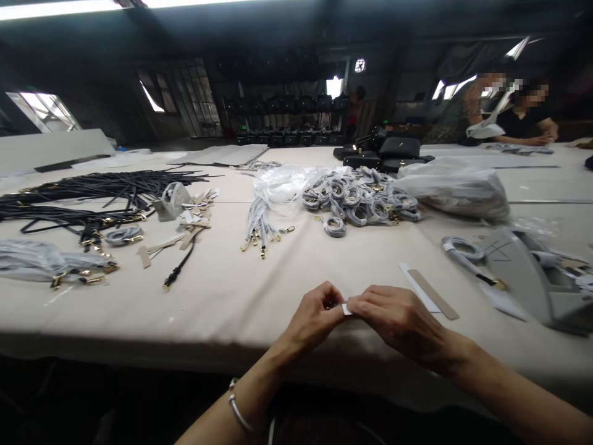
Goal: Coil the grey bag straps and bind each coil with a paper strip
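Note:
At the front edge of the table, my left hand (315,315) and my right hand (398,318) meet, fingers pinched together. Between their fingertips shows a small white strip (347,309), gripped from both sides. Something dark with a metallic glint sits within my left fingers, mostly hidden. Right of my right hand lie a beige card strip (434,295) and a white strip (418,287), side by side. Farther right, a coiled strap in clear wrapping (463,250) rests against a grey tape dispenser (532,278).
Wrapped coiled straps (361,194) are heaped mid-table beside plastic bags (456,185). Black straps (106,188), a smaller dispenser (172,201) and wrapped straps with gold clasps (50,262) lie left. Black bags (393,151) stand behind; two people (523,117) are at the far right.

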`<state>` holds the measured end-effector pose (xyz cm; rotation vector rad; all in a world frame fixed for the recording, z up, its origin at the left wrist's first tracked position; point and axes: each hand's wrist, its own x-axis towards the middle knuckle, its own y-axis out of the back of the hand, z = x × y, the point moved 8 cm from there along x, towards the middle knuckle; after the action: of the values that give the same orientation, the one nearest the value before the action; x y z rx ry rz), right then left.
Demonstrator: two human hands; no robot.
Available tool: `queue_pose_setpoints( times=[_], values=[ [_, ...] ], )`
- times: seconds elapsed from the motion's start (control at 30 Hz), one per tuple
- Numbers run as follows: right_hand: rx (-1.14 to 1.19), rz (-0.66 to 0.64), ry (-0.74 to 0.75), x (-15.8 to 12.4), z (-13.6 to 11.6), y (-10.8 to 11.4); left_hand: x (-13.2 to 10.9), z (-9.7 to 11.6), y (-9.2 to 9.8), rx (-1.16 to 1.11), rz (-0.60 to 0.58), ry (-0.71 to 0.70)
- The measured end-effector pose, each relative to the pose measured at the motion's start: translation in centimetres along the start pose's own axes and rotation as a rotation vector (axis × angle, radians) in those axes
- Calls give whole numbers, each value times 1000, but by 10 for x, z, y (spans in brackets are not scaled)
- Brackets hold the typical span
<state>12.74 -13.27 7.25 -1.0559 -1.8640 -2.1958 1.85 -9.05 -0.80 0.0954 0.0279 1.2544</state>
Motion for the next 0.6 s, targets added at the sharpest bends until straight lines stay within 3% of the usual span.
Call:
queue_pose_setpoints(
  times=[0.1,0.2,0.27,0.4,0.5,0.6],
  values=[
    [-27,-2,26,-8,-8,14,2,-9,-14,-360,-97,140],
    [-59,26,65,-22,-12,23,-1,-14,-34,-551,-220,261],
    [-55,57,68,-31,-14,25,-1,-12,-45,-582,-256,296],
    [20,121,-22,-48,-5,32,7,-8,-54,-472,-200,270],
    [39,235,-264,-79,35,67,16,-7,-51,-325,-128,192],
    [-159,483,-880,-160,114,141,20,-7,-44,-245,-41,134]
  ],
)
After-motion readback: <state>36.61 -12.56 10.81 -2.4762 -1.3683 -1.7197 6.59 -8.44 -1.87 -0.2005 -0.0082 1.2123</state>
